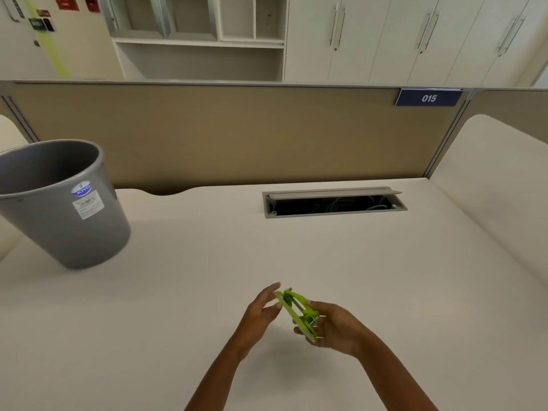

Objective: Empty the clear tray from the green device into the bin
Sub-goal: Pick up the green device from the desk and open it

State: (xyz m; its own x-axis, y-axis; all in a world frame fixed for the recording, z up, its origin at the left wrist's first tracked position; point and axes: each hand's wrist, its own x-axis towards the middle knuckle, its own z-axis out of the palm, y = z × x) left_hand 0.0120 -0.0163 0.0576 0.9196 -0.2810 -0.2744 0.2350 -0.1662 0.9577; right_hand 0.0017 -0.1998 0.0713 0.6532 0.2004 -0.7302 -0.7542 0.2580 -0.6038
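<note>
A small lime-green device [297, 311] with metal parts is held tilted above the desk, near the front centre. My right hand [335, 326] grips it from the right and underneath. My left hand [262, 308] has its fingertips on the device's upper left edge, fingers spread. I cannot make out the clear tray on the device. The grey bin [63, 203] stands on the desk at the far left, its mouth facing up, well apart from both hands.
The white desk [192, 277] is bounded by a tan partition [237, 134] at the back. An open cable hatch [333, 202] is set into the desk at the back right. A white side panel [498, 185] rises on the right.
</note>
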